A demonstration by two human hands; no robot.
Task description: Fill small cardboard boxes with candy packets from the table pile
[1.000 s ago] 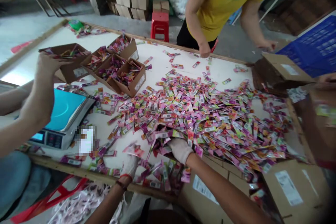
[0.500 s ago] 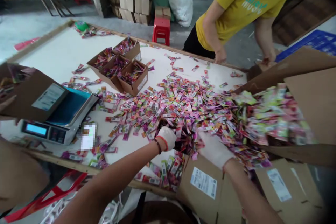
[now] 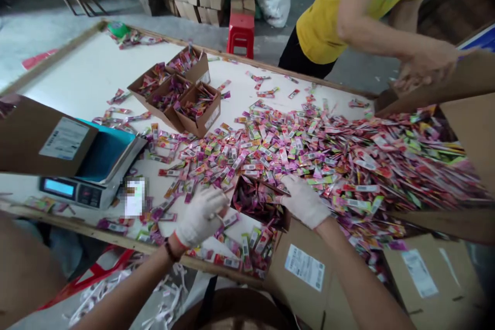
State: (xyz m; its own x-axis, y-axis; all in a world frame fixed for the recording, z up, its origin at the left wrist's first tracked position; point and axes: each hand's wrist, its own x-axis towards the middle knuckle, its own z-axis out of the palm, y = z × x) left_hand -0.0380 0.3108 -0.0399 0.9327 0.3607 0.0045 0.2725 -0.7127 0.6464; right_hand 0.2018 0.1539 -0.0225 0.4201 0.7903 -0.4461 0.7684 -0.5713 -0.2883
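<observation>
Two white-gloved hands flank a small open box [image 3: 286,222] near the table's [image 3: 83,80] near edge. The right hand [image 3: 304,199] is at its right rim, thumb and fingers spread; whether its grip pinches the cardboard is unclear. The left hand [image 3: 203,215] curls loosely just off the left side; I cannot tell if its grip contains anything. The box probably sits against the heap of packets [image 3: 266,152] to keep them within easy reach. At the table's right edge, a large carton [image 3: 474,131] lies tipped, apparently so its packets can slide out. The small box is brown, shadowed inside, and loaded with slim, shiny purple and pink packets at mixed angles.
</observation>
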